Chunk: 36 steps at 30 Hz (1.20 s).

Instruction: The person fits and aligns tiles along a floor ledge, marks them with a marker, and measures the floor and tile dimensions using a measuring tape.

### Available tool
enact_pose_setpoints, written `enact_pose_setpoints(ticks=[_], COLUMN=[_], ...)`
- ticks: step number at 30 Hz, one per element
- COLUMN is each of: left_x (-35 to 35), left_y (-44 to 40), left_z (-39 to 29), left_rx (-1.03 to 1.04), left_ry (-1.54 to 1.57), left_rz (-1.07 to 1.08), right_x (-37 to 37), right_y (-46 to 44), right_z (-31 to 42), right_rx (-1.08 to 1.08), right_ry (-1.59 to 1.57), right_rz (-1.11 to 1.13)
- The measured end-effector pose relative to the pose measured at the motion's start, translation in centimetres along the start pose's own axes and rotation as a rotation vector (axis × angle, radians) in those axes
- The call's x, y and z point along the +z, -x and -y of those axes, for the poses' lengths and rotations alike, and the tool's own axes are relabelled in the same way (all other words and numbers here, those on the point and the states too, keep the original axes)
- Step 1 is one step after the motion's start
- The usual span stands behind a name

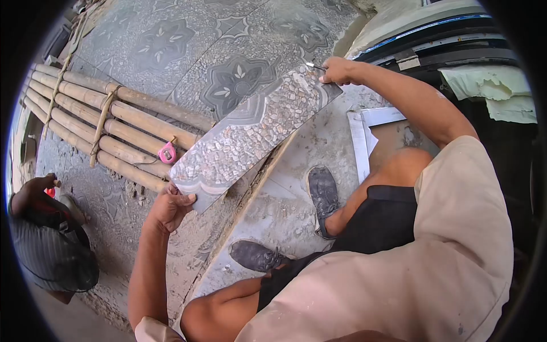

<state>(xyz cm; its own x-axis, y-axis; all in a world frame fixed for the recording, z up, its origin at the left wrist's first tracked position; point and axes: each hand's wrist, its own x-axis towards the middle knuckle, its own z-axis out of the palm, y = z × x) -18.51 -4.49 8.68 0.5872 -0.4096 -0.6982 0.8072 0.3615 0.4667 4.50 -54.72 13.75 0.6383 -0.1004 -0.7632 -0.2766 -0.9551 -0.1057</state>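
Note:
A long cut strip of patterned tile [245, 134] with a pebble design is held up at a slant between my hands. My left hand [172, 208] grips its lower left end, thumb on the top face. At the upper right end, my right hand [337, 70] is closed on the tile's corner, and a small pen-like tool [313, 66] sticks out from its fingers. A pink tape measure [167, 153] rests on a bundle of bamboo poles [122, 125], just left of the tile.
Patterned tiles [171, 45] cover the floor ahead. A dusty ledge [285, 199] lies under my shoes. A white frame [360, 142] is near my right knee. Another person [51, 245] crouches at the left. Pale cloth [490, 85] hangs at the right.

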Motion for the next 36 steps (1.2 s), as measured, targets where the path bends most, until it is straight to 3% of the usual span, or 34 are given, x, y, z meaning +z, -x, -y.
enact_pose_setpoints(ticks=[2, 6, 9, 11, 12, 14, 19, 22, 25, 27, 31, 33, 34, 36], left_x=[1.3, 6.7, 8.0, 9.3, 9.6, 10.0, 10.3, 9.2, 7.8, 6.6, 6.5, 8.3, 9.3, 10.2], left_y=[-3.7, -10.8, -16.6, -19.9, -21.3, -23.7, -28.5, -30.6, -31.9, -32.6, -33.6, -33.3, -33.0, -33.0], left_z=[-1.0, 0.2, 3.7, 4.9, 5.5, 6.6, 9.3, 10.5, 11.5, 11.8, 12.0, 11.2, 10.6, 10.3], left_rx=[-0.078, -0.029, -0.032, -0.185, -0.177, -0.198, -0.084, -0.035, -0.008, -0.047, -0.045, -0.019, 0.014, 0.032], left_ry=[0.017, -0.018, -0.004, 0.005, 0.0, -0.054, -0.079, -0.095, -0.107, -0.149, -0.23, -0.161, -0.094, -0.041], left_rz=[0.008, -0.142, -0.178, -0.379, -0.378, -0.617, -0.727, -0.783, -0.797, -0.782, -0.739, -0.744, -0.747, -0.739], right_x=[-2.1, -3.4, -2.7, -1.1, -1.0, -1.2, -0.6, 0.6, 2.5, 2.3, 2.8, 2.6, 2.4, 1.1], right_y=[-2.3, -10.7, -16.3, -20.7, -22.8, -26.6, -27.9, -31.6, -35.5, -35.8, -37.2, -38.3, -38.3, -37.0], right_z=[-1.7, -4.7, -5.5, -7.6, -8.6, -9.8, -9.0, -9.4, -10.9, -10.5, -10.3, -10.7, -10.6, -10.0], right_rx=[-0.011, -0.022, 0.028, 0.092, 0.087, 0.104, 0.044, -0.017, -0.108, -0.144, -0.055, -0.094, -0.093, 0.07], right_ry=[-0.071, -0.244, -0.336, -0.426, -0.43, -0.42, -0.28, -0.09, -0.166, 0.004, -0.197, 0.029, 0.031, -0.037], right_rz=[-0.104, -0.301, -0.303, -0.321, -0.327, -0.344, -0.337, -0.359, -0.442, -0.482, -0.465, -0.546, -0.541, -0.315])
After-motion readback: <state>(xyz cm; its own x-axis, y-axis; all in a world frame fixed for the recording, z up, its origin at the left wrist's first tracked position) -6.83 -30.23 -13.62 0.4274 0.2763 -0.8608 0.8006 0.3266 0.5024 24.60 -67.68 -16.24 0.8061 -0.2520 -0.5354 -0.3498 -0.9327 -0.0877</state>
